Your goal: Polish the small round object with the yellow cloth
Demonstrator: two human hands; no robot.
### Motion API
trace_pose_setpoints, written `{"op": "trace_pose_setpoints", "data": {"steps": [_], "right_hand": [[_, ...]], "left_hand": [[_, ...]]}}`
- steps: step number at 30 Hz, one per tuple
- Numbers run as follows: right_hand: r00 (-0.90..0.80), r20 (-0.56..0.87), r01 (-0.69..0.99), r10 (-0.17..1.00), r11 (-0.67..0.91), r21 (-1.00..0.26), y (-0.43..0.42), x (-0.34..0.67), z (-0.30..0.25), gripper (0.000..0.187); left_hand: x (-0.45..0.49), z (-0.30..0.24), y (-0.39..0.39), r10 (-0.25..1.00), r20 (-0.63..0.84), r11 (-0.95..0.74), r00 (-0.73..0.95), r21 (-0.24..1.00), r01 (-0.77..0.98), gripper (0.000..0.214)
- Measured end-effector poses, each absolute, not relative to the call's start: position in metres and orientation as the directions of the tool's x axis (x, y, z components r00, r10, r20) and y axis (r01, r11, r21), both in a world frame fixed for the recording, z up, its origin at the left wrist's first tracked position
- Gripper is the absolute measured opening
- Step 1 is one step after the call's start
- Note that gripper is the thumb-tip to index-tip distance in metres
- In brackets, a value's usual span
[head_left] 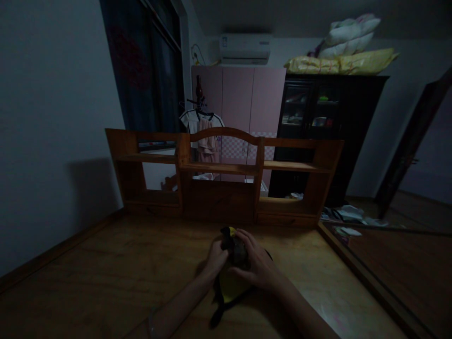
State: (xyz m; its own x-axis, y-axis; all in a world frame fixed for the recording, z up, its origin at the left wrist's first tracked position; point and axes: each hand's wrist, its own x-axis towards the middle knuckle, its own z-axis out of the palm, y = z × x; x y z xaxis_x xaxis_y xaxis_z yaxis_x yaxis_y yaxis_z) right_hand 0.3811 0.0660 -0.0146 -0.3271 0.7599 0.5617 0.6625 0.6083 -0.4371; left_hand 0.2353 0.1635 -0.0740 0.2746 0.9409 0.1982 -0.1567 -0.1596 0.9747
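A dark and yellow soft thing (233, 254), perhaps a small bag or piece of cloth with a black strap, lies on the wooden desk (106, 273) in front of me. My left hand (216, 258) grips its left side with curled fingers. My right hand (254, 263) is wrapped over its top and right side. A yellow part (230, 286) spreads out beneath my wrists, and the strap trails toward me. The room is dim, so details of the thing are hard to make out.
A wooden shelf unit (222, 174) stands at the back of the desk. Behind it are a pink wardrobe (247, 99), a dark cabinet (318, 117) with bedding on top, hanging clothes (203, 132) and an air conditioner (245, 48). Floor clutter (346, 216) lies right.
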Motion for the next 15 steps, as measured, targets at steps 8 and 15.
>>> {"op": "trace_pose_setpoints", "data": {"steps": [8, 15], "right_hand": [[-0.331, 0.552, 0.703, 0.765, 0.591, -0.397, 0.067, 0.382, -0.017, 0.082], [-0.345, 0.646, 0.723, 0.68, 0.632, -0.279, 0.069, 0.379, -0.019, 0.075]], "left_hand": [[0.232, -0.083, 0.17, 0.957, 0.16, -0.137, 0.244, 0.985, -0.106, 0.035], [0.236, -0.07, 0.157, 0.923, 0.153, -0.022, 0.352, 0.937, -0.348, 0.041]]}}
